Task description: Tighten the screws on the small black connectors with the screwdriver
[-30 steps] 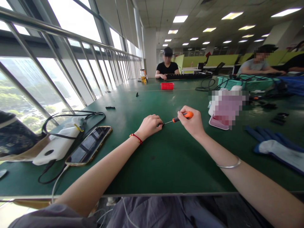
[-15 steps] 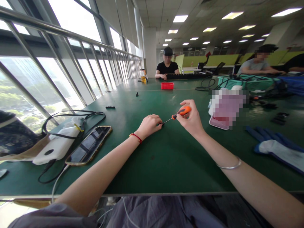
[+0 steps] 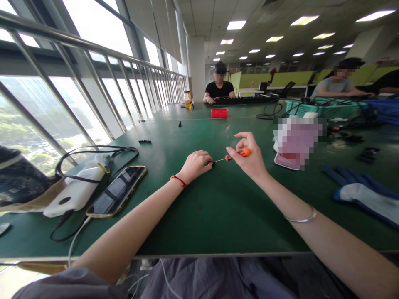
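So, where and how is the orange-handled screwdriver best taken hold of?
Grip the screwdriver by its thick handle, probably best from the right: that end lies in the right hand. The thin metal shaft points left, to a small black part at the left hand, and seems to offer less to hold.

At the right fingers [image 3: 248, 136], an orange-and-dark-grey plastic screwdriver handle [image 3: 245, 153]; under the left fingers [image 3: 202, 156], a plain green tabletop [image 3: 224, 220]; beyond both, a red rectangular box [image 3: 220, 113].
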Tool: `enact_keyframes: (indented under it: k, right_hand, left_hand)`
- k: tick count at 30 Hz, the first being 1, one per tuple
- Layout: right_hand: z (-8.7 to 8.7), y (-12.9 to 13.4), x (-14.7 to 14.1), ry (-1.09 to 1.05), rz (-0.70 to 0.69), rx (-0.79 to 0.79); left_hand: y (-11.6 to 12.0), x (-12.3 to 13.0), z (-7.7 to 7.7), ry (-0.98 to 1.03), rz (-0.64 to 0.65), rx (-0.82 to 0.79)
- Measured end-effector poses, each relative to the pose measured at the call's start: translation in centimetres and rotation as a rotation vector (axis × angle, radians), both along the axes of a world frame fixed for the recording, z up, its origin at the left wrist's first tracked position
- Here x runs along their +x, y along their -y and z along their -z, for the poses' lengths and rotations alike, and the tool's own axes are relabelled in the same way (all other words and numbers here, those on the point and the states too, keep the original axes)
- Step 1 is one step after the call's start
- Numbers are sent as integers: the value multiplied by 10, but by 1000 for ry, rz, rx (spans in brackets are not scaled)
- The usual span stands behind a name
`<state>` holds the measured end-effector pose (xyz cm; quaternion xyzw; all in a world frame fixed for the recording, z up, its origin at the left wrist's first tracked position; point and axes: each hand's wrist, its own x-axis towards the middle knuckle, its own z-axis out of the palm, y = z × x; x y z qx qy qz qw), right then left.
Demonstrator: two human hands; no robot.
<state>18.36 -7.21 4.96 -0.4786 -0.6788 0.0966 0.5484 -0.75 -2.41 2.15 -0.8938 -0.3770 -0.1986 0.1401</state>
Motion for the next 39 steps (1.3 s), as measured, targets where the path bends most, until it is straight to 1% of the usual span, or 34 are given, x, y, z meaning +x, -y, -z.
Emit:
enact_keyframes:
  k: [2, 5, 10, 13, 15, 18, 20, 22, 24, 27, 30, 32, 35, 39]
  right_hand:
    - [-1, 1, 0, 28, -13, -20]
    - [-1, 2, 1, 63, -62, -7]
    - [-2, 1, 2, -4, -42, -41]
    - [-5, 0, 4, 18, -83, -71]
    - [-7, -1, 5, 18, -116, -47]
    - [-6, -2, 7, -21, -108, 41]
    - [-2, -5, 8, 2, -78, 66]
    - [5, -11, 8, 96, -59, 53]
    - [14, -18, 8, 234, -31, 19]
    - [26, -28, 9, 360, -35, -32]
    - [31, -32, 9, 394, -58, -53]
    - [32, -33, 9, 408, -81, -54]
    - [32, -32, 7, 422, -109, -45]
    - [32, -30, 5, 441, -106, -36]
  left_hand:
    - [0, 0, 0, -3, -8, -1]
    - [1, 0, -1, -4, -17, -3]
    - [-1, -1, 0, 2, -32, -17]
    - [-2, -2, 1, 27, -35, -32]
    - [-3, -2, 3, 62, -37, -48]
    - [-6, -4, 5, 177, -51, -88]
    - [-7, -5, 4, 310, -84, -117]
    - [-7, -5, 1, 450, -113, -148]
    - [-5, -5, -4, 534, -104, -167]
    - [0, -4, -15, 505, -29, -138]
    - [6, -1, -21, 403, 51, -96]
    - [9, 1, -21, 368, 80, -96]
    - [11, 5, -19, 358, 105, -137]
    - [13, 9, -17, 375, 115, -179]
